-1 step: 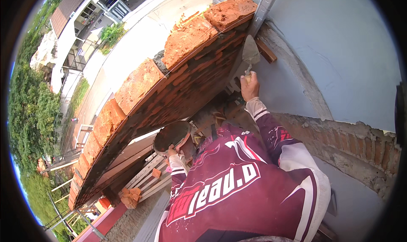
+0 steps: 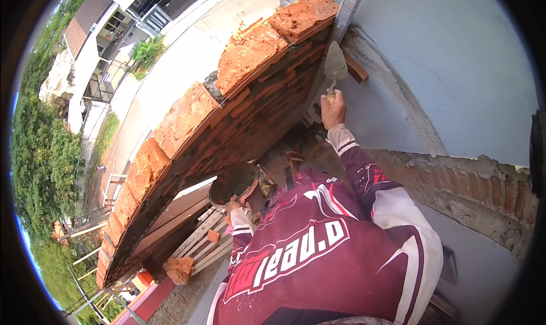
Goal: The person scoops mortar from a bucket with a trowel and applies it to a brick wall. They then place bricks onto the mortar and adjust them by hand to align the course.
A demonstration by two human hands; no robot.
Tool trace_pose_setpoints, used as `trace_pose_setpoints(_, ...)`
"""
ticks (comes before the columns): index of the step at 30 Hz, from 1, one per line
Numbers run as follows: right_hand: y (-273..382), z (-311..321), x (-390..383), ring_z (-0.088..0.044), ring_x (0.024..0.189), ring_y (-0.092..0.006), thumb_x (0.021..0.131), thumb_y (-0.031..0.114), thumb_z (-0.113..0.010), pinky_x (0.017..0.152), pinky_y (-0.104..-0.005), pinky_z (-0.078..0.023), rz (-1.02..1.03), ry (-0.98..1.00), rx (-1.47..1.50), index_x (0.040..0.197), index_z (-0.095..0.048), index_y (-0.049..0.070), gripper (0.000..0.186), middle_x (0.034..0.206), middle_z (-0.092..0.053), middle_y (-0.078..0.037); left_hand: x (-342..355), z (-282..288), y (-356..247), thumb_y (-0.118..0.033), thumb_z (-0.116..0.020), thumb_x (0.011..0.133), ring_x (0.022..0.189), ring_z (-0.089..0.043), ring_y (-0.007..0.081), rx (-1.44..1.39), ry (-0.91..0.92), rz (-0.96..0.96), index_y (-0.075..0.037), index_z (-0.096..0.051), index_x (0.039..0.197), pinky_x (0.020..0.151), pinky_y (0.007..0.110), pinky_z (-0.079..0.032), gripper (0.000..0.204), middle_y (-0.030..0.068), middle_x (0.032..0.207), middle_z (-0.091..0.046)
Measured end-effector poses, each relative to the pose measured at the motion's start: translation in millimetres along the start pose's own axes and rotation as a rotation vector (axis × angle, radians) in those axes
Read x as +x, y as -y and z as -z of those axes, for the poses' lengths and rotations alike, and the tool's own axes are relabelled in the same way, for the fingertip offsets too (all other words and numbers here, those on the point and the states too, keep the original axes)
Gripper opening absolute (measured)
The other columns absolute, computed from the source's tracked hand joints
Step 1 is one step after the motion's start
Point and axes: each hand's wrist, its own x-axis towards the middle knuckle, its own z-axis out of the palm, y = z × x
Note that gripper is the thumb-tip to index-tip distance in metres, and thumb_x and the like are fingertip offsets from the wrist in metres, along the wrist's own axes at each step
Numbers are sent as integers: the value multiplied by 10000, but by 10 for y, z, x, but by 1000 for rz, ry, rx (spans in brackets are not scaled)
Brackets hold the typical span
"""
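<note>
My right hand (image 2: 333, 110) is closed round the handle of a pointed trowel (image 2: 335, 65). Its grey blade points up and away, near the corner where the brick wall (image 2: 267, 89) meets the pale plastered wall (image 2: 443, 57). Lower and to the left, my left hand (image 2: 238, 204) grips the rim of a bucket (image 2: 233, 184). The bucket tilts, with dark wet-looking stuff showing inside, perhaps mortar. Orange bricks (image 2: 250, 59) form the wall's top course, with a lump of grey mortar (image 2: 214, 87) in one gap. A thin string runs along their near edge.
An upright metal profile (image 2: 348, 9) stands at the wall's far end, with a short piece of reddish wood (image 2: 356, 70) beside it. Wooden planks (image 2: 213, 234) and broken bricks (image 2: 180, 270) lie below left. Past the wall, the ground drops to a street.
The view has shifted slightly. The bucket and my left hand sit a little further right; the trowel stays near the corner in my right hand.
</note>
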Motion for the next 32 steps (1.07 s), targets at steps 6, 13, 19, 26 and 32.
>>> trace_pose_setpoints(6,152,-757,557,-644,1062,-438,929,240,-686,920,-477,-498,-57,-260,9,1265,-534,-35,460,1123,-660,-264,259,-354,149,-188,-647,924,398,-506,153,171,249,107,-111,-598,971,350,286,-415,102,60,631,-590)
trace_pose_setpoints(13,421,-1013,583,-655,935,-440,924,208,-665,823,-491,-506,-63,-270,190,1211,-529,6,376,1025,-658,-254,-180,-1153,95,-249,-706,887,463,-574,152,426,425,118,-146,-613,960,438,281,-504,157,33,647,-594)
trace_pose_setpoints(19,542,-1128,264,-668,851,-430,902,196,-667,745,-481,-515,-164,-163,246,1113,-531,-3,321,929,-661,-250,-703,-1812,180,-207,-771,843,525,-603,152,556,290,-8,-90,-612,964,535,327,-554,232,51,734,-620)
trace_pose_setpoints(26,742,-1421,-324,-679,894,-386,905,155,-658,790,-449,-526,-241,-48,514,1072,-522,-7,269,956,-665,-211,-744,-2002,268,-219,-761,812,443,-598,172,507,356,-82,-31,-669,855,426,298,-479,214,88,625,-665)
trace_pose_setpoints(32,813,-1515,-701,-578,571,-124,934,128,-641,490,-286,-486,-126,-16,463,1105,-513,44,229,807,-594,-65,-342,-2163,239,-218,-742,817,487,-643,199,728,527,-90,-7,-735,965,492,376,-552,258,113,783,-749)
